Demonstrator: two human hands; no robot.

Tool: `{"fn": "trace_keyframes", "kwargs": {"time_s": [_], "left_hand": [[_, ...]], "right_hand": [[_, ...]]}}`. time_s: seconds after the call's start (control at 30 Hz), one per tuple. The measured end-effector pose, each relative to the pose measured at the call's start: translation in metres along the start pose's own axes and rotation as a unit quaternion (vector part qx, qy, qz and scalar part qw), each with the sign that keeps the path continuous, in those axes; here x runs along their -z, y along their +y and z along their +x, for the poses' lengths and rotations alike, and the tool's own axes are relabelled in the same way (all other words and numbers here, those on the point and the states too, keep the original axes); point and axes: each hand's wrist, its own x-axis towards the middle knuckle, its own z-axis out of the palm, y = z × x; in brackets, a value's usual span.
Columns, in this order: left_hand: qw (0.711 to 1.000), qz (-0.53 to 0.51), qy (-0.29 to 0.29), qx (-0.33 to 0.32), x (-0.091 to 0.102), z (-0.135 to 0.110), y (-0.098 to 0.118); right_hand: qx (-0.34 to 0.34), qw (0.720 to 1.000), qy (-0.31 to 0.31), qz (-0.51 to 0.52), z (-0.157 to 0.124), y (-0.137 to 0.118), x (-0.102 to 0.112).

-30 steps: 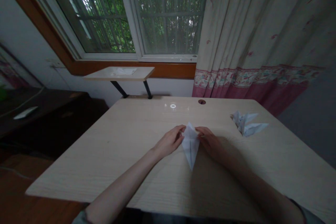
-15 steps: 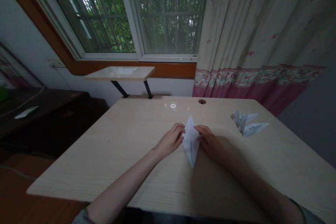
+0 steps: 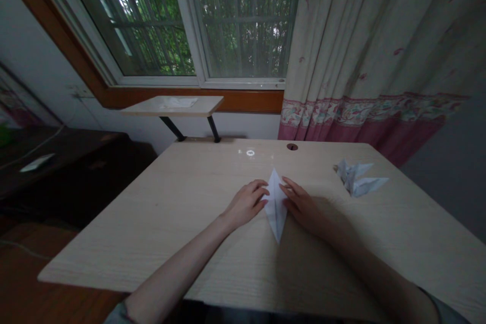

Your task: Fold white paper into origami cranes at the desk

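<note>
A white sheet of paper folded into a long diamond [image 3: 275, 212] lies on the desk in front of me, one point toward the window and one toward me. A crease runs down its middle. My left hand [image 3: 250, 200] holds the diamond's left edge with bent fingers. On the opposite edge my right hand [image 3: 304, 205] grips the paper, its fingertips on the upper right side and its thumb lower down. Both hands rest low over the desk. The undersides of the fingers are hidden.
Folded white paper pieces, crane-like in shape [image 3: 357, 179], lie at the right of the wooden desk [image 3: 170, 243]. A small raised shelf [image 3: 205, 104] with papers on it stands at the back left. A cable hole [image 3: 292, 147] is near the back edge, by the curtain [image 3: 341, 61].
My right fingers have shifted slightly and spread a little along the paper's right edge. The paper has barely moved, and my left hand stays at its left edge.
</note>
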Motion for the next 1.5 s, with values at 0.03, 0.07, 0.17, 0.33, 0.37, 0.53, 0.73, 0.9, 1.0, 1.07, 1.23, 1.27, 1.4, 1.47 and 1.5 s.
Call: {"fn": "trace_keyframes", "kwargs": {"time_s": [0.03, 0.07, 0.17, 0.33, 0.37, 0.53, 0.73, 0.9, 1.0, 1.07, 1.23, 1.27, 1.4, 1.47, 1.5], "left_hand": [[1.000, 0.004, -0.004, 0.000, 0.001, 0.000, 0.001], [1.000, 0.007, -0.007, 0.001, 0.001, 0.000, 0.001], [1.000, 0.008, -0.015, 0.002, 0.003, 0.001, 0.003], [1.000, -0.011, -0.018, -0.016, 0.002, 0.001, 0.002], [0.999, -0.016, -0.018, -0.021, 0.002, 0.001, 0.002], [0.997, -0.053, -0.025, -0.047, 0.000, 0.001, 0.004], [0.996, -0.053, -0.043, -0.056, 0.002, -0.001, 0.005], [0.995, -0.045, -0.053, -0.070, 0.005, -0.003, 0.011], [0.994, -0.047, -0.068, -0.077, 0.010, -0.002, 0.016], [0.992, -0.050, -0.077, -0.084, 0.012, -0.001, 0.018], [0.992, -0.051, -0.074, -0.091, 0.013, 0.001, 0.018], [0.992, -0.046, -0.074, -0.094, 0.013, 0.001, 0.018], [0.993, -0.010, -0.066, -0.093, 0.012, 0.001, 0.016], [0.994, 0.015, -0.061, -0.088, 0.012, 0.001, 0.015], [0.994, 0.026, -0.058, -0.088, 0.013, 0.001, 0.015]], "right_hand": [[0.007, 1.000, -0.001, -0.003, -0.001, 0.000, 0.000], [0.013, 1.000, 0.000, -0.005, -0.001, 0.001, 0.000], [0.028, 1.000, 0.003, -0.010, -0.002, 0.003, -0.002], [0.039, 0.999, -0.021, -0.029, -0.001, 0.004, -0.006], [0.040, 0.998, -0.026, -0.031, -0.001, 0.003, -0.005], [0.031, 0.997, -0.054, -0.036, 0.000, -0.001, 0.001], [0.021, 0.997, -0.056, -0.040, 0.001, -0.003, 0.001], [0.048, 0.997, -0.041, -0.043, 0.001, 0.000, 0.001], [0.065, 0.995, -0.045, -0.061, 0.000, 0.002, 0.002], [0.066, 0.994, -0.047, -0.074, -0.001, 0.004, 0.001], [0.051, 0.993, -0.054, -0.090, -0.001, 0.004, -0.004], [0.048, 0.993, -0.054, -0.091, -0.001, 0.003, -0.004], [0.040, 0.994, -0.053, -0.087, 0.000, -0.002, 0.002], [0.035, 0.994, -0.053, -0.085, 0.000, -0.005, 0.005], [0.032, 0.994, -0.052, -0.087, 0.001, -0.006, 0.007]]}}
